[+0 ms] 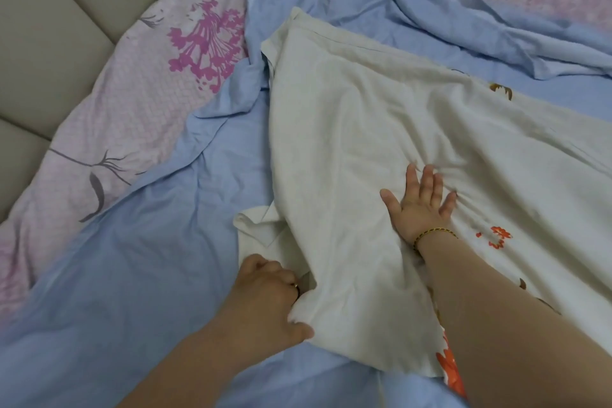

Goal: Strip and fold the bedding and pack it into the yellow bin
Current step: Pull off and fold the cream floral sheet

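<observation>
A white cloth with orange flowers [381, 116] lies spread across the middle and right of the bed, plain side up. My left hand [268, 298] is closed on its near left edge, bunching the fabric. Flat on the cloth, my right hand [419, 205] presses down with fingers spread; it wears a gold bracelet. Under the cloth lies a crumpled light blue sheet [159, 262]. A pink flowered quilt [132, 93] lies at the left and far right. The yellow bin is out of view.
A beige padded headboard [49, 16] runs along the upper left corner. The blue sheet is heaped in folds at the top middle and right.
</observation>
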Demonstrator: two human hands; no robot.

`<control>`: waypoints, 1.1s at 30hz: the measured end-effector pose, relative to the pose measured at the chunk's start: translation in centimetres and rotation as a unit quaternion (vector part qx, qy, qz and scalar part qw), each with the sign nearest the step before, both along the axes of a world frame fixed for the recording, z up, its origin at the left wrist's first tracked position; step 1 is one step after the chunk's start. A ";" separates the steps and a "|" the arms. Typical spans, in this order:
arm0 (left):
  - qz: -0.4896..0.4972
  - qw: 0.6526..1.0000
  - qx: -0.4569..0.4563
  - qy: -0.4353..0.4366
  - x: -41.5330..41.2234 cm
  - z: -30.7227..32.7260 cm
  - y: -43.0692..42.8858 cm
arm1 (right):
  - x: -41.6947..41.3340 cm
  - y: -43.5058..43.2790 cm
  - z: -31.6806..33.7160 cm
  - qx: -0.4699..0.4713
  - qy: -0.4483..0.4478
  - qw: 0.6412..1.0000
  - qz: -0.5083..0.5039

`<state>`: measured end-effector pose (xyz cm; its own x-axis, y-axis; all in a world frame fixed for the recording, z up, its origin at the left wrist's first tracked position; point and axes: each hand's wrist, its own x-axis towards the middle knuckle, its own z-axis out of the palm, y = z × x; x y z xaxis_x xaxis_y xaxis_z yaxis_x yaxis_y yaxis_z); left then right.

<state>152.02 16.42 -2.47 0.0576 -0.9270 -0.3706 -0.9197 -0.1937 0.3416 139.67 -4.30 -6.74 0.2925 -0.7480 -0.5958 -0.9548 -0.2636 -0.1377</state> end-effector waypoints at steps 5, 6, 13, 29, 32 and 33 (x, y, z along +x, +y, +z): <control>0.110 0.954 -0.042 0.274 0.3 2.4 -0.3 | 0.0 0.1 -0.1 0.000 -0.003 1.000 -0.003; 0.162 0.925 -0.052 0.339 -0.1 3.2 -0.9 | 0.1 0.1 0.0 0.000 -0.003 1.000 -0.002; 0.141 0.969 -0.161 0.126 -6.0 0.7 -7.6 | 0.1 0.2 0.2 0.000 0.019 1.000 0.014; -0.049 0.973 -0.223 0.024 2.9 -1.1 -6.0 | 0.3 0.1 0.5 0.005 0.044 0.999 0.023; -0.116 0.989 -0.091 -0.030 2.7 0.0 -6.2 | 0.3 0.2 0.4 -0.008 0.047 0.999 0.028; -0.124 0.990 -0.055 -0.037 2.9 -0.1 -6.1 | 0.3 0.2 0.3 -0.010 0.046 0.999 0.027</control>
